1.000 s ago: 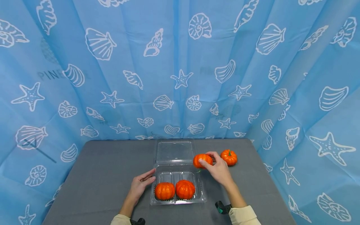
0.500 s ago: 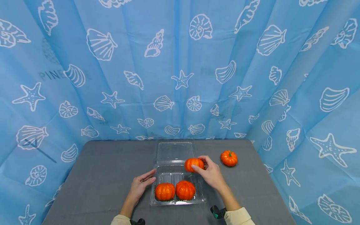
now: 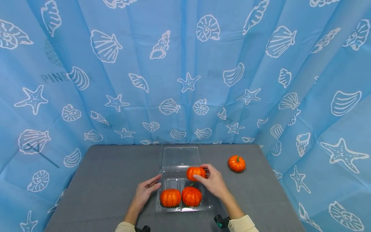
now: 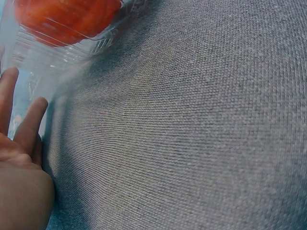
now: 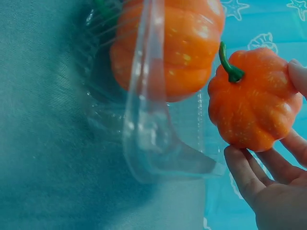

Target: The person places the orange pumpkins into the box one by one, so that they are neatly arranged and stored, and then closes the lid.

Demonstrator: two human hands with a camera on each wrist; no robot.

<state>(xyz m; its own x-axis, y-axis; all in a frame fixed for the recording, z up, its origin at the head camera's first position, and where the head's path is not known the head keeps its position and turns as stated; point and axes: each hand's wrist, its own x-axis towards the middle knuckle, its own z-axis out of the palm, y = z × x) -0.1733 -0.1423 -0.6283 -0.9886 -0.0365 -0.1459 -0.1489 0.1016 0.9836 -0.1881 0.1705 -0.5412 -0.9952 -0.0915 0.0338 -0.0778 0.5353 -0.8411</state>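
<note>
My right hand [image 3: 213, 183] pinches a pumpkin [image 3: 195, 173] just above the box's [image 3: 206, 206] empty back corner, while my left hand [image 3: 145, 191] lies flat against its left wall.

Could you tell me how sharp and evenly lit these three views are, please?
Head view: even light, sharp, wide-angle bending at the edges. Left wrist view: table cloth weave crisp, left hand soft. Right wrist view: held pumpkin fairly sharp, clear container wall blurred with glare.

The clear plastic clamshell [image 3: 184, 193] is gleaming glossy, the pumpkins [image 3: 191, 196] are looking smooth (faintly speckled), the table cloth [image 3: 110, 180] showing matt, woven.
</note>
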